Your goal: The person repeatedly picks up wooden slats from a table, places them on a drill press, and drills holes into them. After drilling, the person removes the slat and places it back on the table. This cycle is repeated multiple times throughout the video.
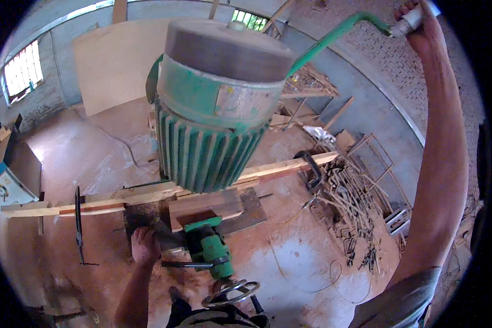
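Up at the far right, my right hand (pixel 421 30) is closed round the white wrapped grip of a green lever (pixel 344 35). The lever joins a big green motor (pixel 213 120) with vertical fins and a dark, dusty top. Below the motor, a wooden block (pixel 206 209) lies on a dark metal machine table (pixel 251 210). A green clamp (pixel 210 249) bears against the block's near side, with a handwheel (pixel 230 294) below it. My left hand (pixel 145 246) is at the table's near left edge, left of the clamp, its fingers curled; what they hold is hidden.
A long timber fence (pixel 38 210) runs behind the block, with a black C-clamp (pixel 311 169) and a bar clamp (pixel 78 227) on it. Metal clamps are heaped on the floor (pixel 355 213) at right. A large board (pixel 115 65) leans against the wall. A cable (pixel 281 268) trails nearby.
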The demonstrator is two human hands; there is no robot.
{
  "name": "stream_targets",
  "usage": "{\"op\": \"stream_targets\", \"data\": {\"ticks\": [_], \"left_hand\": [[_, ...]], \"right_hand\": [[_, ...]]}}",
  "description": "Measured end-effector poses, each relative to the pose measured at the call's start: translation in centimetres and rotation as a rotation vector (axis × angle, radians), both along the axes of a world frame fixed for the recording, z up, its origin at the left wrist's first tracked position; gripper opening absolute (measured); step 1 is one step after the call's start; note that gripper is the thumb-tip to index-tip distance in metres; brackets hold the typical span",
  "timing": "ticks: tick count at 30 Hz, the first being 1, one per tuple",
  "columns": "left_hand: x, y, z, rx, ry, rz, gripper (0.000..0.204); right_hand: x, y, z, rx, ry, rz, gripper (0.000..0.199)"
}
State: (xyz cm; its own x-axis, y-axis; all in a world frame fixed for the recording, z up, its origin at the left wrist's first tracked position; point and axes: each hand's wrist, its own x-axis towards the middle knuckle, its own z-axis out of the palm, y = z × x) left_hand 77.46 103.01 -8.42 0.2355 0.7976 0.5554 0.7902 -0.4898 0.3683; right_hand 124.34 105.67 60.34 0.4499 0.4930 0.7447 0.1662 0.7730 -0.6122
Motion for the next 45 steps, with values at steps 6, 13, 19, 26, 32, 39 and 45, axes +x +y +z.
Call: {"op": "stream_targets", "data": {"ticks": [6,13,19,26,32,39,45], "left_hand": [[0.3,-0.2,0.8,-0.027,0.074,0.045,0.022],[0.7,-0.1,1.5,0.018,0.032,0.021,0.015],[1.0,-0.1,1.4,0.017,0.038,0.029,0.016],[1.0,0.0,0.5,0.014,-0.003,0.023,0.017],[0.7,0.3,-0.2,0.003,-0.016,0.002,0.017],[1.0,0.0,0.1,0.016,0.035,0.027,0.018],[0.8,0.1,-0.1,0.026,0.033,0.017,0.019]], "right_hand": [[2.3,-6.4,-5.5,0.072,0.035,-0.235,0.013],[0.8,-19.8,-20.1,0.191,0.087,-0.103,0.029],[-1.2,-23.0,-26.7,0.221,0.050,0.141,0.034],[-2.5,-25.2,-32.8,0.337,0.273,-0.235,0.036],[-3.5,-27.0,-38.3,0.253,0.144,-0.028,0.038],[-4.0,-30.5,-45.8,0.142,0.251,-0.024,0.039],[-4.9,-32.5,-51.7,0.001,0.305,-0.088,0.039]]}}
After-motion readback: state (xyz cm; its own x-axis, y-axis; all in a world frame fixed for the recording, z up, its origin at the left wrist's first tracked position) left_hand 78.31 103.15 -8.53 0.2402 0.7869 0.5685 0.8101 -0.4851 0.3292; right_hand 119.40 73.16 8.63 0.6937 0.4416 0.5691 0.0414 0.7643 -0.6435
